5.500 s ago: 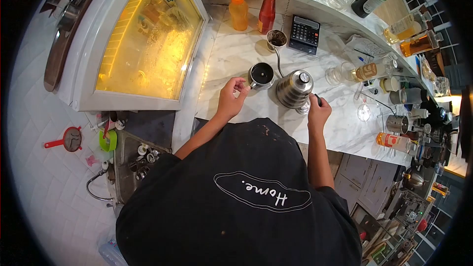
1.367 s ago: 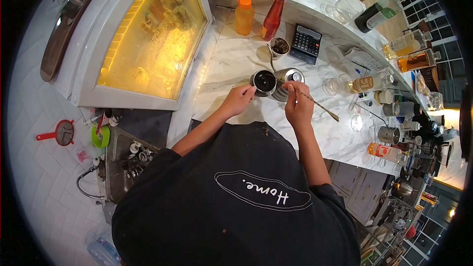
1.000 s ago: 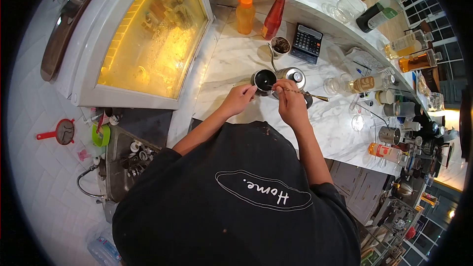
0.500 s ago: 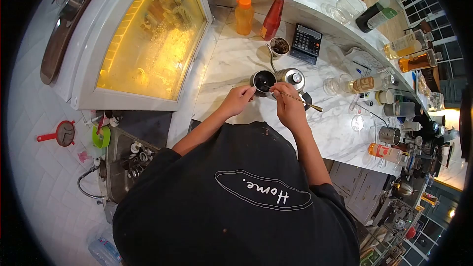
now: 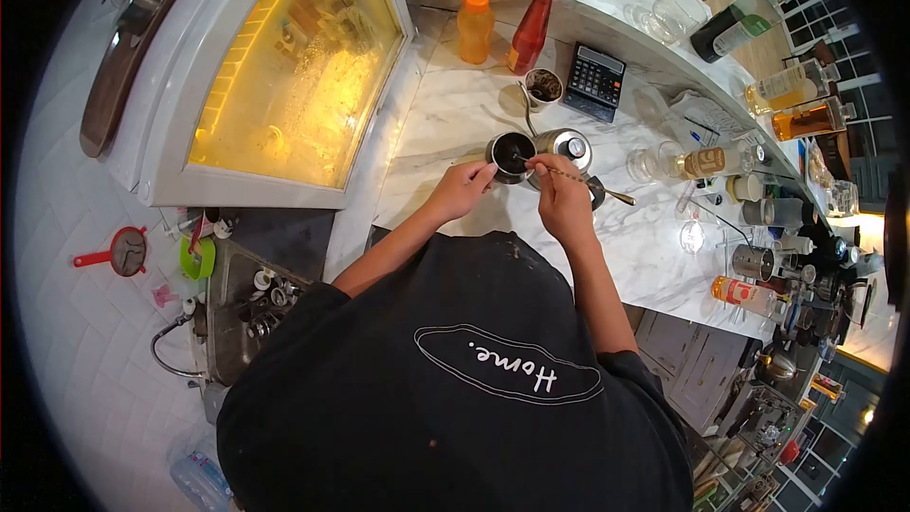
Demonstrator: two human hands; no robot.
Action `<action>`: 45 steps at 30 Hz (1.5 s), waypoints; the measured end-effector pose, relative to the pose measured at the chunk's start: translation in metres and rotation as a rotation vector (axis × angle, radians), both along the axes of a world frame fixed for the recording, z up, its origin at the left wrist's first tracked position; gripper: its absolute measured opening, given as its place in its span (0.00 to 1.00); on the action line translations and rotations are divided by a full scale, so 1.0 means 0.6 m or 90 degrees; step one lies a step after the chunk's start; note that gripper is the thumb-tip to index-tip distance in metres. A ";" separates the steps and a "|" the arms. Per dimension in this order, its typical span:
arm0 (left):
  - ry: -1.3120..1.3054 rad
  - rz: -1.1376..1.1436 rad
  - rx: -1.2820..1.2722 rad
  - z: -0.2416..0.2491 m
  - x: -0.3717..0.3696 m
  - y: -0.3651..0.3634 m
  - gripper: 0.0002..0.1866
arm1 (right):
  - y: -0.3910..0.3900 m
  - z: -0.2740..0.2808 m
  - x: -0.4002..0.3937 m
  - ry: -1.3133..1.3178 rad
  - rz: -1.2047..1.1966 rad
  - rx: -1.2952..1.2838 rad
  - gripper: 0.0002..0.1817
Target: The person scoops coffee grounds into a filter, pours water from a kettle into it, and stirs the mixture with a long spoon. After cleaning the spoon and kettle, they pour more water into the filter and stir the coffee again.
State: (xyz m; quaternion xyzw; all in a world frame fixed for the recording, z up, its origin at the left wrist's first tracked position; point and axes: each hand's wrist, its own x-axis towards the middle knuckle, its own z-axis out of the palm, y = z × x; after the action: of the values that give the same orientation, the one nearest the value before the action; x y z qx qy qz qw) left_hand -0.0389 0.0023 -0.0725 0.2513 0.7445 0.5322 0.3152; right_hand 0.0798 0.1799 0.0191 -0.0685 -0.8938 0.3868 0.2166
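Centrally, steel cup (image 5: 512, 154) holds dark liquid; right hand (image 5: 565, 204) dips long spoon (image 5: 578, 180) in.

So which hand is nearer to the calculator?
Right. The right hand holds a long spoon over the metal cup, just below the calculator. The left hand grips the cup's left side, farther from it.

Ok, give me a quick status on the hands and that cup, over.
Left hand grips the metal cup by its handle. Right hand holds a long spoon, tip in the cup. Kettle sits close behind the cup, nothing blocking.
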 end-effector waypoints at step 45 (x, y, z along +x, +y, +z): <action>-0.001 0.004 -0.001 -0.007 0.000 0.000 0.23 | 0.010 0.018 -0.009 0.015 0.070 0.034 0.06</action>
State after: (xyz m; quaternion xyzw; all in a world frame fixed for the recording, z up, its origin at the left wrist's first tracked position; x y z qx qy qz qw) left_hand -0.0392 0.0025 -0.0768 0.2479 0.7455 0.5329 0.3143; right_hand 0.0744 0.1860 0.0297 -0.0089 -0.9035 0.3751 0.2071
